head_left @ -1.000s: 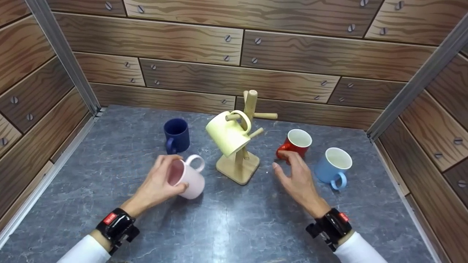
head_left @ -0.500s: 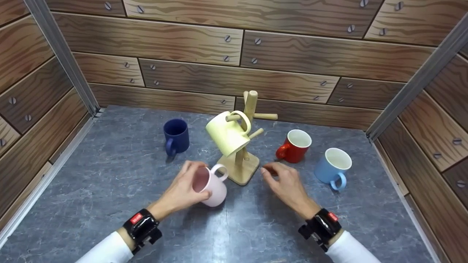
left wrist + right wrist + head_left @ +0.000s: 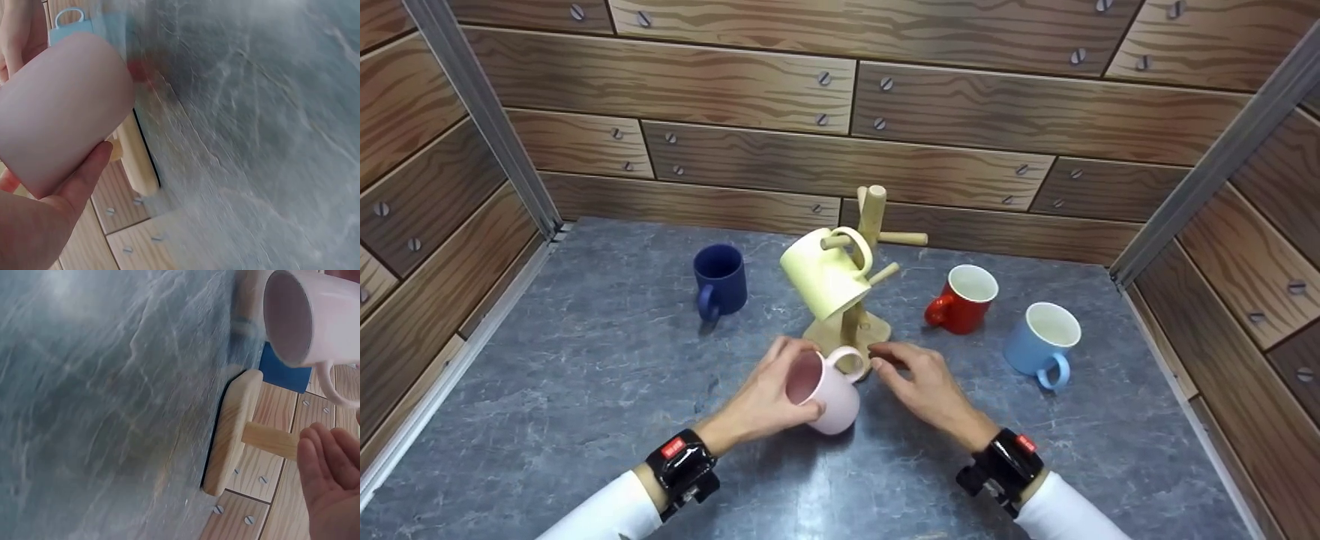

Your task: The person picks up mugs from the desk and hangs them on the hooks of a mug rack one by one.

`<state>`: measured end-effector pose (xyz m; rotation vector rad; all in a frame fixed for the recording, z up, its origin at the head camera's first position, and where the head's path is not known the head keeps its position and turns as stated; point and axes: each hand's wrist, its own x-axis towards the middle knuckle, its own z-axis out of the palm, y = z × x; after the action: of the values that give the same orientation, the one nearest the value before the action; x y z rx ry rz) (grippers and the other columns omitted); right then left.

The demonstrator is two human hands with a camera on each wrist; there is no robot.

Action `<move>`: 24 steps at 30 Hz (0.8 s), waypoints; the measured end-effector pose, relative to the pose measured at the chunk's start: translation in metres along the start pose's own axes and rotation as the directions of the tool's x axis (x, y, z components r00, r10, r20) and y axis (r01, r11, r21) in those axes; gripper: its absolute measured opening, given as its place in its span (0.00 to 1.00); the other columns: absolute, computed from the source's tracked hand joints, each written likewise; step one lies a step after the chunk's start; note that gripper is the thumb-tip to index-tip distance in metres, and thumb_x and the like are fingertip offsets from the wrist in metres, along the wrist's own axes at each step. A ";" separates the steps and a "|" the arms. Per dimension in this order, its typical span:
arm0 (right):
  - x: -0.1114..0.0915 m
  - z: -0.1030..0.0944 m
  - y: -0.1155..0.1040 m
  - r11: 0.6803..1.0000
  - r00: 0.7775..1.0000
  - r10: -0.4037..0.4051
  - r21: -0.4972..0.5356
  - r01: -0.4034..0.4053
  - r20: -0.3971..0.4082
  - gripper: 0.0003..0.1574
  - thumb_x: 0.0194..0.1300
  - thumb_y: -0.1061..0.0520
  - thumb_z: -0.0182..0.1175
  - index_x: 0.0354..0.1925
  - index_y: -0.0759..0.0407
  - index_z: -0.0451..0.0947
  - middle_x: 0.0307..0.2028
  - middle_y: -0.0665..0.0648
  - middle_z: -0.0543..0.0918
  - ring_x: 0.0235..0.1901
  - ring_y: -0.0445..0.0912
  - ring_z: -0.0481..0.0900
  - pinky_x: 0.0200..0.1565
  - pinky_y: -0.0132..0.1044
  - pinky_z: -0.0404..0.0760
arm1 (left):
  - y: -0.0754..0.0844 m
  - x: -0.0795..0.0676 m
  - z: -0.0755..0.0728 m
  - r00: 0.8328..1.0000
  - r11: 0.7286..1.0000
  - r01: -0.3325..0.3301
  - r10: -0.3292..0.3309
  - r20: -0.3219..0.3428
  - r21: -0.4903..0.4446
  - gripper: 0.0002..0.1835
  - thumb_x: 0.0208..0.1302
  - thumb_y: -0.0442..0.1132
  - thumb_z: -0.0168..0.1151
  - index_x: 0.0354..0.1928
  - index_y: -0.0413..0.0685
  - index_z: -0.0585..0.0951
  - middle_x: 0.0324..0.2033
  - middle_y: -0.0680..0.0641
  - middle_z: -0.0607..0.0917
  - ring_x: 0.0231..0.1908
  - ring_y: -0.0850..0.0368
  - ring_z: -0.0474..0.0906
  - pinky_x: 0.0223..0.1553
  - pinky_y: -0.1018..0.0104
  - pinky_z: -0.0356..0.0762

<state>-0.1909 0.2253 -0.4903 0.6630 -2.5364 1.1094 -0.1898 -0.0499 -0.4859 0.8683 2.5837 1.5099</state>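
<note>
My left hand (image 3: 772, 397) grips a pale pink mug (image 3: 838, 401) near its rim, thumb on the near side and fingers on the far side. The mug is tilted, its mouth toward the left palm and its handle (image 3: 850, 360) pointing up and right. In the left wrist view the mug (image 3: 67, 101) hangs above the tabletop. Fingers loosely bent, my right hand (image 3: 926, 386) reaches close to the handle and holds nothing; a gap shows between them in the right wrist view. Behind both hands stands a wooden mug tree (image 3: 873, 214) with a yellow mug (image 3: 821, 277) hanging on one peg.
A dark blue mug (image 3: 724, 285) stands upright at the left. Toward the right are a red mug (image 3: 964, 311) and a light blue mug (image 3: 1031, 352), both upright. Wood-patterned walls (image 3: 735, 82) enclose the grey marbled table (image 3: 607, 337) at the back and sides.
My left hand has carried the pink mug rightward to in front of the mug tree's base. My right hand has moved left and slightly nearer, away from the red mug toward the pink mug's handle.
</note>
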 end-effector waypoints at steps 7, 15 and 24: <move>-0.002 -0.001 -0.001 0.997 0.998 -0.056 0.062 0.054 0.020 0.12 0.72 0.58 0.66 0.51 0.61 0.87 0.46 0.53 0.89 0.46 0.44 0.87 0.48 0.39 0.87 | 0.002 0.005 0.005 1.000 0.999 -0.024 0.024 0.001 -0.027 0.36 0.48 0.44 0.74 0.62 0.53 0.74 0.55 0.46 0.73 0.51 0.51 0.77 0.50 0.51 0.80; -0.001 -0.008 -0.004 0.990 0.990 -0.124 0.058 0.127 -0.060 0.09 0.70 0.63 0.67 0.48 0.63 0.86 0.41 0.52 0.88 0.40 0.43 0.86 0.41 0.37 0.87 | 0.003 0.010 0.002 0.997 0.994 -0.061 0.064 0.036 -0.085 0.41 0.51 0.47 0.77 0.67 0.46 0.72 0.60 0.47 0.73 0.57 0.50 0.73 0.59 0.48 0.74; 0.005 -0.015 -0.009 0.992 0.986 -0.124 0.005 0.126 -0.107 0.08 0.69 0.63 0.67 0.46 0.63 0.86 0.39 0.52 0.88 0.38 0.43 0.84 0.38 0.36 0.86 | 0.004 0.014 0.003 1.000 0.994 0.002 -0.005 -0.027 -0.106 0.44 0.49 0.55 0.81 0.66 0.50 0.74 0.60 0.49 0.75 0.57 0.52 0.75 0.58 0.50 0.76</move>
<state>-0.1893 0.2301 -0.4726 0.7345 -2.3659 1.0872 -0.1992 -0.0393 -0.4808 0.8374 2.4953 1.6515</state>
